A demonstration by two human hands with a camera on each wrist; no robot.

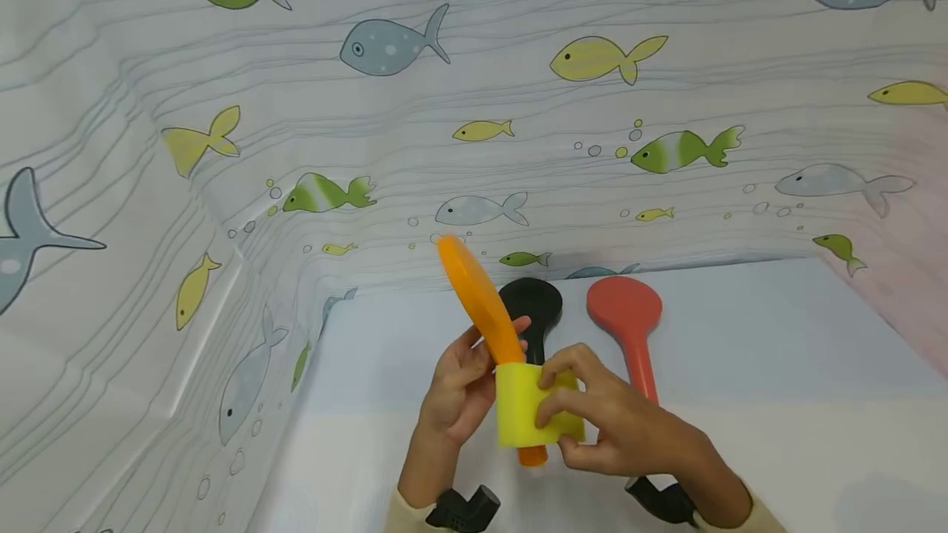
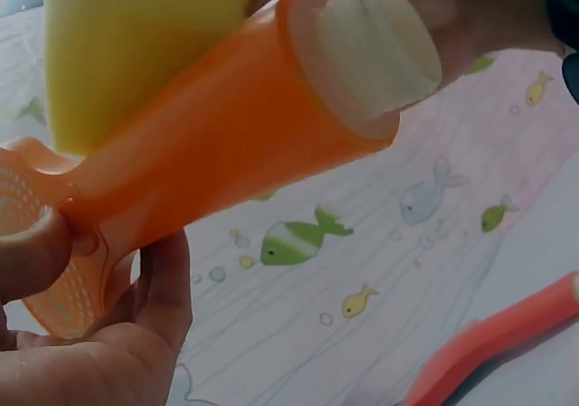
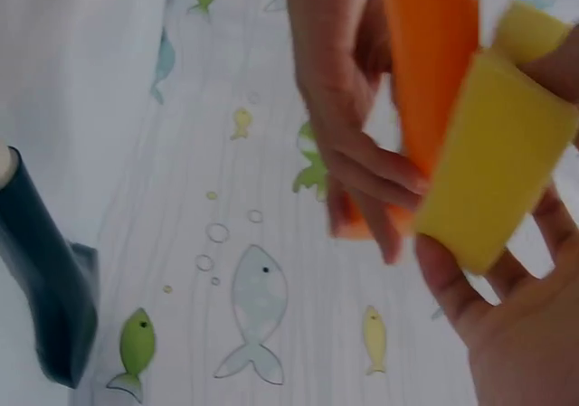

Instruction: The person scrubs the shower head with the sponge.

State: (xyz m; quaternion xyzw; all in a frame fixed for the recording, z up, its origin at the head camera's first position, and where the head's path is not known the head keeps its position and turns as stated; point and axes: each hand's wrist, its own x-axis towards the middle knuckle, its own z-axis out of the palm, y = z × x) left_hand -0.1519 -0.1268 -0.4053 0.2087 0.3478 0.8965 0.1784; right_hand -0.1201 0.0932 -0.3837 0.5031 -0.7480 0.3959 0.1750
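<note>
My left hand [image 1: 457, 391] holds an orange shower head [image 1: 480, 300] by its neck, tilted with the head up and the handle end toward me. In the left wrist view its perforated face [image 2: 77, 302] shows beside the thumb, and a whitish fitting [image 2: 384, 53] sticks out of the handle end. With curled fingers my right hand [image 1: 618, 418] grips a yellow sponge [image 1: 516, 408] that lies along the handle. The sponge is bent in the right wrist view, and it hides the middle of the handle from the head view.
Behind my hands a black shower head [image 1: 530, 303] lies on the white table [image 1: 370, 385], partly covered. A red shower head [image 1: 625, 307] lies to its right, its handle end hidden by my right hand. A fish-patterned sheet [image 1: 415, 163] rises behind the table and along its left side.
</note>
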